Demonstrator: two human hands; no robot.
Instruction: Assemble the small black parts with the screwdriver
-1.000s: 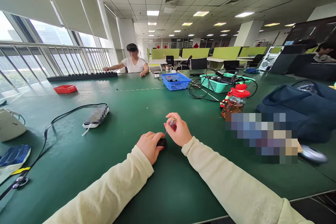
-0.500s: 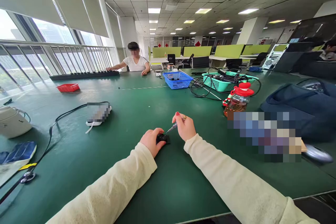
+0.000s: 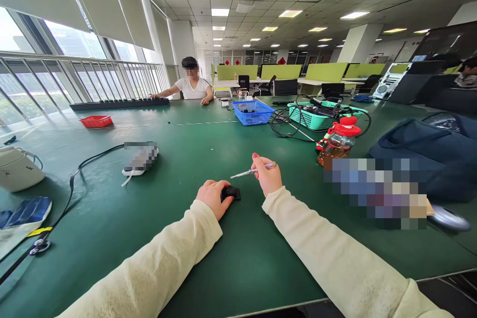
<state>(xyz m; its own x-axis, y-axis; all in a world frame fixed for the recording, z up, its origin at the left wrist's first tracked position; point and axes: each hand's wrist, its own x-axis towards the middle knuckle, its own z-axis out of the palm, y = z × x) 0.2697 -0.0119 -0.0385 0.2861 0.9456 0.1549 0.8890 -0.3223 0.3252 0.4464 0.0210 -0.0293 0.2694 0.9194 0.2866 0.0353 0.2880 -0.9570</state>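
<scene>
My left hand is closed around a small black plastic part lying on the green tabletop; its exact kind is hard to make out, and my fingers cover its left side. In my right hand is a slim screwdriver with a clear handle, gripped between thumb and fingers. Its metal shaft points left, and the tip hovers just above and behind the black part, apart from it.
A blue basket and a teal basket of cables stand further back. To the right are a red-lidded jar and a dark blue bag. Leftward lie a red tray and a black strap. A person sits across the table.
The screwdriver tip has lifted off the black part, and the shaft now lies flatter. My right hand has shifted slightly right. My left hand stays on the part.
</scene>
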